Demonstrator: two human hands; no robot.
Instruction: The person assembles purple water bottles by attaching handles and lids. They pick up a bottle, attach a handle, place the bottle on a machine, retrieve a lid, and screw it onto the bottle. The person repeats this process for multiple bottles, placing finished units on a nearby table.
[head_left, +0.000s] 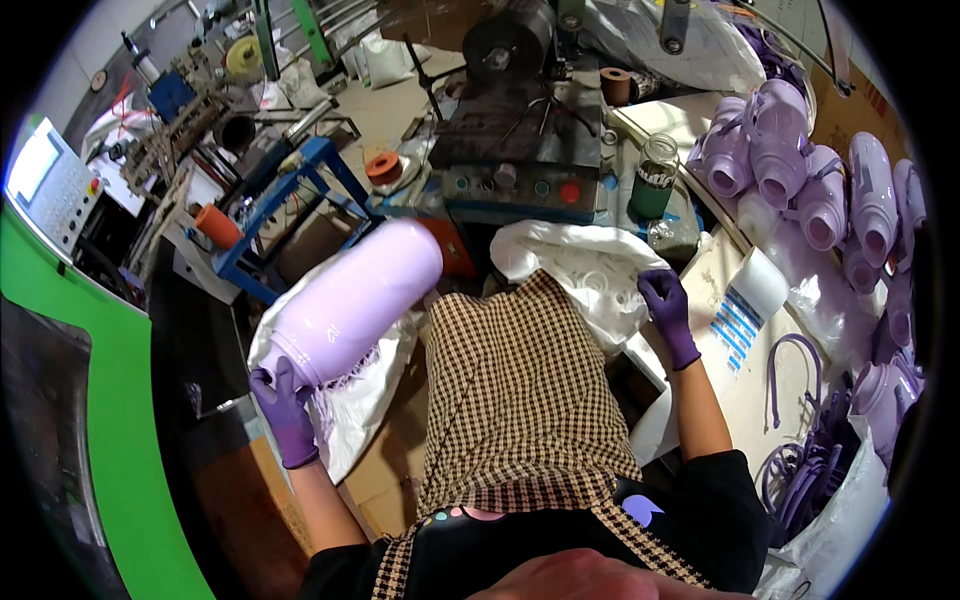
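A large lilac plastic bottle (pixel 355 295) lies slantwise on the left, its base up and away and its neck toward me. My left hand (pixel 287 412), in a purple glove, is closed around the neck end, which it partly hides. Under the bottle is a white sack (pixel 375 415) with lilac shreds (pixel 340 385) in it. On the right, my gloved right hand (pixel 670 315) is at the rim of an open white bag (pixel 520 240) with small clear rings inside. Its fingers are curled together; what they hold, if anything, I cannot make out.
Ahead stands a dark machine (pixel 520 170) with buttons on its front. A glass jar (pixel 655 180) is beside it. At right are a roll of blue-and-white labels (pixel 762 285), purple straps (pixel 810 470) and several lilac bottles (pixel 780 150). A green machine with a control panel (pixel 60 190) borders the left.
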